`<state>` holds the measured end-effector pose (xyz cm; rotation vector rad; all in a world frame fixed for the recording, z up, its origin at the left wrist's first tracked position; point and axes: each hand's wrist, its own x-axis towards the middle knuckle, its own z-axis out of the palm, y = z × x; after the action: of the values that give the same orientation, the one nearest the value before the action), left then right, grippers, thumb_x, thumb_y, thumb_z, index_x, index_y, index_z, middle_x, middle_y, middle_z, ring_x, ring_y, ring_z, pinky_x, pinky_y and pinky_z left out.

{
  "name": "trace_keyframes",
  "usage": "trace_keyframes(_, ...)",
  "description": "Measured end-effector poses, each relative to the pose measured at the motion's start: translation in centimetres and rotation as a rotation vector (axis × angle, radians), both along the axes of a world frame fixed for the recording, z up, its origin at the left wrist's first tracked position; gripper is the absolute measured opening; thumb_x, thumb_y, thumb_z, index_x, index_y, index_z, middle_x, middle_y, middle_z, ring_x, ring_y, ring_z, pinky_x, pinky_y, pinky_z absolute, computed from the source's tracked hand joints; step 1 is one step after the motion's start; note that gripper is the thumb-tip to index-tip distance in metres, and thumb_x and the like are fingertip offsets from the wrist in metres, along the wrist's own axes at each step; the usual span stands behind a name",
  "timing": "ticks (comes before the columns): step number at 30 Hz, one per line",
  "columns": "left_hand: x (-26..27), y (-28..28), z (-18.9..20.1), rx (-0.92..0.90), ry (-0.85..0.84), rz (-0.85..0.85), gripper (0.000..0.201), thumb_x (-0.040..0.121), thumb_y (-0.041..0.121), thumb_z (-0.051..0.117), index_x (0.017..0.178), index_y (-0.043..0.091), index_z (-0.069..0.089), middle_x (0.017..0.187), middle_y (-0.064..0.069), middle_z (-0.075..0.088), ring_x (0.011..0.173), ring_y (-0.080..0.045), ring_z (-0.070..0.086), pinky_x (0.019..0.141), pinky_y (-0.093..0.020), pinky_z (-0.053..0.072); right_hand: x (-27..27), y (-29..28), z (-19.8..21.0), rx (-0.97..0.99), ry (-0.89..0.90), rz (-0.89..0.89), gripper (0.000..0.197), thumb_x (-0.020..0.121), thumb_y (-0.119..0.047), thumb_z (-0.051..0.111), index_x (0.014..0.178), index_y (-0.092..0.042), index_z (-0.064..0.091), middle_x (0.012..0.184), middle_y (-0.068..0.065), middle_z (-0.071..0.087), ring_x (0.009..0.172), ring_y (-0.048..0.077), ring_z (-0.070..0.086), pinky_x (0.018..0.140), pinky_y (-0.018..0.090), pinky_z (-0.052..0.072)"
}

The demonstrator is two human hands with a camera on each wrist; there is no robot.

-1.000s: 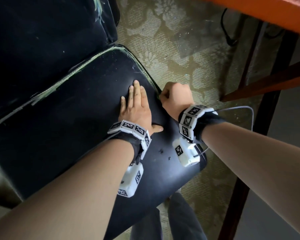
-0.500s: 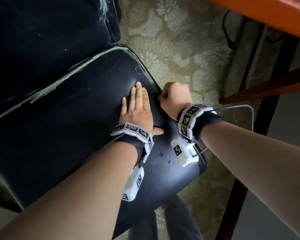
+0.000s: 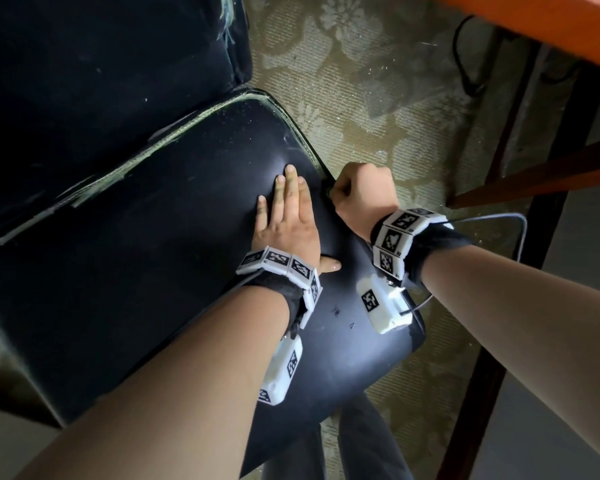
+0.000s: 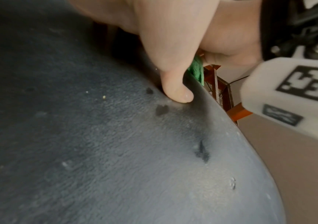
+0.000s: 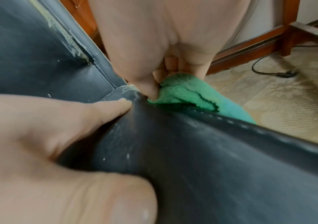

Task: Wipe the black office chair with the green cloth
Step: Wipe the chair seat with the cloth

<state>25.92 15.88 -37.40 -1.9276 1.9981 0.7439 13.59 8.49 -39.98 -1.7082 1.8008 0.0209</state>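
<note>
The black office chair seat fills the head view, with its worn backrest at the upper left. My left hand lies flat on the seat near its right edge, fingers straight and thumb spread. My right hand is curled in a fist against the seat's right side edge. In the right wrist view it grips the green cloth and presses it on the stitched side of the seat. A sliver of the green cloth shows past my left thumb in the left wrist view.
Patterned carpet lies to the right of the chair. An orange-brown wooden table with dark legs stands close on the right. A black cable lies on the floor. My dark trouser legs are below the seat's front.
Both hands have stayed nearly in place on the seat's right edge; the right fist has shifted slightly along the side edge, and the view has drifted a little.
</note>
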Motion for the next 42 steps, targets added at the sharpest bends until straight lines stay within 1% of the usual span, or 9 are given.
trace_keyframes(10,1.2,0.1,0.2,-0.018,0.068,-0.030,0.134,0.070,0.071,0.070,0.157,0.007,-0.010,0.163,-0.007,-0.024,0.153,-0.021,-0.014,0.124,-0.043,0.002,1.7,-1.5,1.8,-0.045,-0.031,-0.054,0.008,0.083,-0.018,0.065,0.075,-0.017,0.063,0.085,0.009,0.070,0.079,0.028,0.062,0.061,0.022,0.037)
trace_keyframes(15,3.4,-1.0,1.8,-0.130,0.109,-0.065,0.108,0.083,0.054,0.070,0.159,0.007,0.008,0.167,-0.006,-0.003,0.152,-0.023,0.012,0.115,-0.043,0.023,0.0,0.1,3.8,-0.002,-0.072,-0.083,0.008,0.083,-0.016,0.072,0.082,-0.009,0.071,0.077,0.003,0.063,0.090,0.029,0.061,0.075,0.026,0.041)
trace_keyframes(17,4.3,-2.0,2.1,-0.142,0.085,-0.043,0.110,0.083,0.053,0.070,0.159,0.006,0.006,0.167,-0.006,-0.005,0.153,-0.023,0.008,0.119,-0.044,0.018,0.1,0.1,4.0,-0.005,-0.067,-0.075,0.008,0.083,-0.016,0.072,0.083,-0.008,0.071,0.074,0.001,0.060,0.089,0.030,0.061,0.081,0.027,0.040)
trace_keyframes(21,4.8,-3.7,1.2,-0.056,0.053,-0.041,0.128,0.074,0.064,0.073,0.158,0.005,-0.005,0.165,-0.005,-0.017,0.154,-0.022,-0.006,0.123,-0.049,0.007,0.7,-0.7,3.8,-0.032,-0.056,-0.061,0.009,0.085,-0.017,0.070,0.086,-0.009,0.072,0.076,0.001,0.063,0.083,0.024,0.060,0.070,0.020,0.032)
trace_keyframes(26,3.8,-3.8,0.4,-0.039,0.024,-0.004,0.135,0.067,0.064,0.078,0.158,0.008,-0.004,0.165,-0.003,-0.017,0.154,-0.021,-0.007,0.124,-0.050,0.005,2.6,-3.2,2.6,-0.037,-0.092,-0.039,0.008,0.080,-0.010,0.065,0.074,-0.016,0.065,0.077,0.003,0.066,0.082,0.027,0.062,0.066,0.023,0.040)
trace_keyframes(32,3.7,-3.9,-0.1,-0.036,0.005,0.016,0.131,0.067,0.062,0.078,0.158,0.011,-0.002,0.165,-0.001,-0.018,0.154,-0.018,-0.009,0.124,-0.048,0.003,5.8,-8.0,1.6,-0.019,-0.076,-0.049,0.016,0.079,-0.014,0.058,0.086,-0.007,0.071,0.093,0.016,0.070,0.085,0.035,0.065,0.071,0.027,0.051)
trace_keyframes(35,3.9,-3.8,-0.2,-0.029,0.009,0.023,0.135,0.064,0.065,0.079,0.158,0.014,-0.003,0.165,0.002,-0.019,0.154,-0.017,-0.010,0.125,-0.046,0.001,5.0,-7.1,1.2,0.020,-0.075,-0.061,0.007,0.075,-0.015,0.058,0.073,-0.014,0.064,0.091,0.016,0.070,0.084,0.035,0.064,0.069,0.022,0.042)
trace_keyframes(38,3.8,-3.6,-0.1,-0.019,0.010,0.009,0.136,0.063,0.066,0.079,0.158,0.014,-0.004,0.165,0.002,-0.019,0.154,-0.016,-0.010,0.124,-0.045,-0.001,3.2,-5.6,1.4,0.053,-0.090,-0.068,0.023,0.076,-0.012,0.058,0.056,-0.021,0.051,0.086,0.013,0.070,0.086,0.032,0.062,0.072,0.020,0.039)
trace_keyframes(42,3.4,-3.4,0.0,-0.005,0.001,-0.015,0.134,0.067,0.066,0.076,0.158,0.013,-0.008,0.164,0.002,-0.022,0.153,-0.017,-0.012,0.123,-0.046,-0.004,2.5,-5.0,1.5,0.064,-0.060,-0.008,0.022,0.078,-0.012,0.059,0.060,-0.022,0.053,0.081,0.008,0.070,0.090,0.032,0.061,0.073,0.022,0.040)
